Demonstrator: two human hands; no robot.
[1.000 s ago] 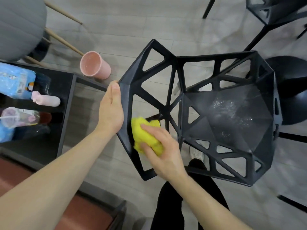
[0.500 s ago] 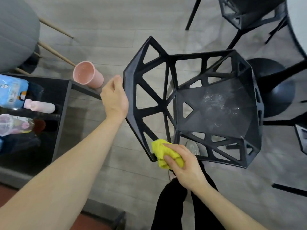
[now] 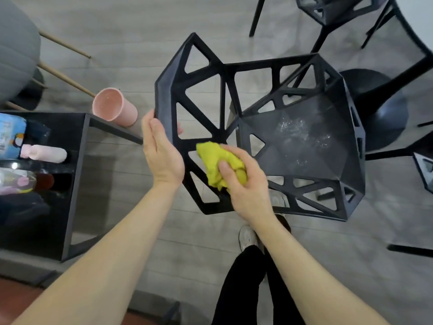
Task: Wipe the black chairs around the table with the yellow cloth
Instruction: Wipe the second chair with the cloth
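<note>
Seen from the head camera, looking straight down, a black plastic chair with a faceted seat and triangular cut-outs in its backrest (image 3: 290, 141) stands on the grey plank floor (image 3: 131, 38). The left hand (image 3: 161, 151) holds the outer edge of the backrest, the thumb on the near face of the rim and the fingers (image 3: 179, 130) wrapped behind it, so only a fingertip peeks through one opening. The right hand (image 3: 246, 184) grips a crumpled yellow cloth (image 3: 216, 160), fingers curled round the wad, and presses it against the lower struts of the backrest where they meet the seat. The seat panel carries a pale, speckled smear near its middle.

To the left a pink plastic cup (image 3: 112, 106) lies tilted on the corner of a dark glass-topped surface (image 3: 77, 146). On that surface lie a pale pink bottle (image 3: 43, 153) on its side, a blue packet (image 3: 10, 134) and a clear bottle (image 3: 21, 181). A grey upholstered chair with wooden legs (image 3: 16, 50) fills the upper left corner. At the upper right stands a second black geometric chair (image 3: 346, 8), and beside it a round black pedestal base (image 3: 384, 109). The person's black trouser legs (image 3: 236, 289) and one white shoe (image 3: 248, 238) show below the chair.
</note>
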